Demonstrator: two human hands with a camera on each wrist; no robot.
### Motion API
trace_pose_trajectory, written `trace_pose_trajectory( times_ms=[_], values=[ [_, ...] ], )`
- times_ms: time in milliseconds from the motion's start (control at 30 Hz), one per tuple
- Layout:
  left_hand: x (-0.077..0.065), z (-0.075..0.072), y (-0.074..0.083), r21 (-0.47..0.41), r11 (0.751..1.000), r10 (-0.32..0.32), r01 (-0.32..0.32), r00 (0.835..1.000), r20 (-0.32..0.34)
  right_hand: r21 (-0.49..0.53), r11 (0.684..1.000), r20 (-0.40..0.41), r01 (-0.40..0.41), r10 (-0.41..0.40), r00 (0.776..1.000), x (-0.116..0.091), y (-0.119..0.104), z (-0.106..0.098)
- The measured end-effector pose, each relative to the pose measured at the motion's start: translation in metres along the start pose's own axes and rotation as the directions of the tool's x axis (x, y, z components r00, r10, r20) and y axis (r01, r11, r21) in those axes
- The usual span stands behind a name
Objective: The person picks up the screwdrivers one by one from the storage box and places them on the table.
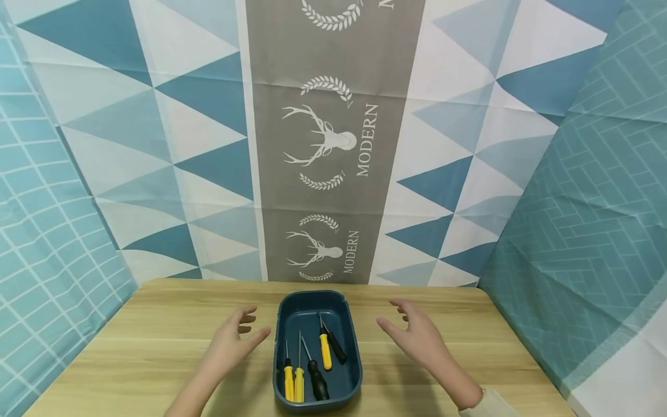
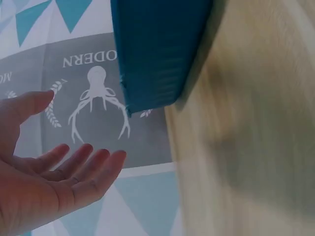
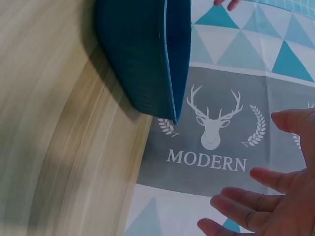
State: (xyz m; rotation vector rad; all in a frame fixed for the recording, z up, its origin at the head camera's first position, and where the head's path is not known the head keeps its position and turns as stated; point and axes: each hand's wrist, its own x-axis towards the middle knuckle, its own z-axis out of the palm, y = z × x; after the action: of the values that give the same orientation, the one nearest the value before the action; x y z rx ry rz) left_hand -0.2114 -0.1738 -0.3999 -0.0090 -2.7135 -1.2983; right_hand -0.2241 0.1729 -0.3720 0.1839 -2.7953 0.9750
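A dark blue bin (image 1: 318, 301) with rounded corners stands on the wooden table between the two hands. Inside it lie several screwdrivers: a black-handled screwdriver (image 1: 318, 379) and two with yellow handles near the front, then a yellow-and-black screwdriver (image 1: 325, 350) beside a slim black-handled one (image 1: 337, 349) further back. My left hand (image 1: 233, 341) hovers just left of the bin, fingers relaxed and holding nothing. On the other side my right hand (image 1: 417, 336) is held apart from the bin, its fingers loosely spread. Both wrist views show the bin's outer wall (image 2: 152, 54) with no hand touching it.
The pale wooden table (image 1: 172, 324) runs back to a hanging cloth (image 1: 208, 145) printed with triangles and a grey deer-head strip (image 1: 328, 191). Blue tiled-pattern cloth (image 1: 47, 231) hangs at the left, and a teal cloth (image 1: 589, 249) at the right.
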Motion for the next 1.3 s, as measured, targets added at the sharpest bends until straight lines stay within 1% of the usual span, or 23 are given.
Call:
trace_pose_trajectory(
  times_ms=[167, 233, 467, 700, 900, 1067, 1300],
  values=[
    [-0.002, 0.009, -0.006, -0.09, 0.993, -0.073, 0.074, 0.997, 0.018, 0.06, 0.998, 0.012, -0.03, 0.029, 1.0, 0.001, 0.0, 0.004],
    [-0.002, 0.012, -0.007, -0.114, 0.989, -0.09, 0.093, 0.996, 0.024, 0.072, 0.997, 0.013, -0.041, 0.04, 0.999, 0.002, 0.0, 0.005],
    [-0.002, 0.024, -0.009, -0.169, 0.979, -0.118, 0.118, 0.993, 0.012, 0.112, 0.991, 0.022, -0.071, 0.069, 0.997, 0.002, 0.003, 0.008],
    [-0.002, 0.033, -0.012, -0.276, 0.948, -0.154, 0.159, 0.987, 0.039, 0.143, 0.985, 0.046, -0.096, 0.091, 0.995, 0.003, 0.006, 0.012],
    [-0.002, 0.038, -0.013, -0.316, 0.933, -0.156, 0.169, 0.986, 0.065, 0.167, 0.98, 0.061, -0.111, 0.103, 0.993, 0.003, 0.009, 0.013],
    [-0.001, 0.041, -0.012, -0.35, 0.917, -0.176, 0.192, 0.981, 0.076, 0.173, 0.979, 0.064, -0.112, 0.102, 0.993, 0.004, 0.009, 0.013],
    [0.002, 0.046, -0.013, -0.355, 0.909, -0.195, 0.219, 0.975, 0.103, 0.207, 0.971, 0.077, -0.124, 0.11, 0.991, 0.004, 0.007, 0.015]
  ],
)
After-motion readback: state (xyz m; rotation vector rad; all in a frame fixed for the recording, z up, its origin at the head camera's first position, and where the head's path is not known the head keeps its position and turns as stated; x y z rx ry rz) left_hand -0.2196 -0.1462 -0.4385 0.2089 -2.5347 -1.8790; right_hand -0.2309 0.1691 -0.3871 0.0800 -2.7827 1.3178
